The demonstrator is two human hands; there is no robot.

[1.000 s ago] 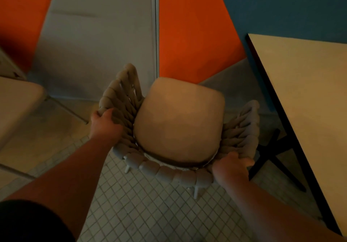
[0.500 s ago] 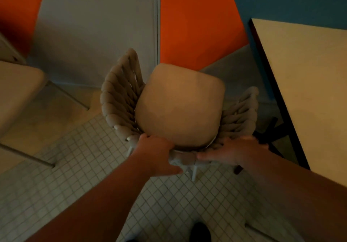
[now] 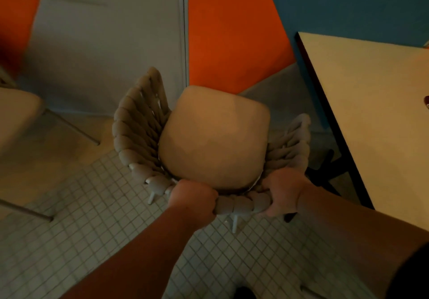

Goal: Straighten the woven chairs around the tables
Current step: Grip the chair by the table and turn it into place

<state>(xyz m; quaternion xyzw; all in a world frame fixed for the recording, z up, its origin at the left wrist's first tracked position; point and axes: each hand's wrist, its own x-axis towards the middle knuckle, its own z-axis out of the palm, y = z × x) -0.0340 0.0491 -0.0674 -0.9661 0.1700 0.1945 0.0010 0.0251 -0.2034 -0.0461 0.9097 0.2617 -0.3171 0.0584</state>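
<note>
A woven chair (image 3: 137, 127) with thick grey rope sides and a tan seat cushion (image 3: 216, 136) stands below me on the tiled floor, its back toward me. My left hand (image 3: 192, 197) grips the top of the backrest left of centre. My right hand (image 3: 284, 190) grips the same rim to the right. A pale-topped table (image 3: 376, 113) with a dark edge stands to the chair's right; its black base (image 3: 325, 171) shows under the near corner.
Another pale table (image 3: 16, 117) with thin metal legs fills the left edge. An orange, grey and blue wall runs just beyond the chair. Small white floor tiles (image 3: 69, 229) cover the area around my feet.
Both hands moved from the chair's sides to the middle of the backrest rim and closed on it. The chair sits slightly farther from me and closer to the wall.
</note>
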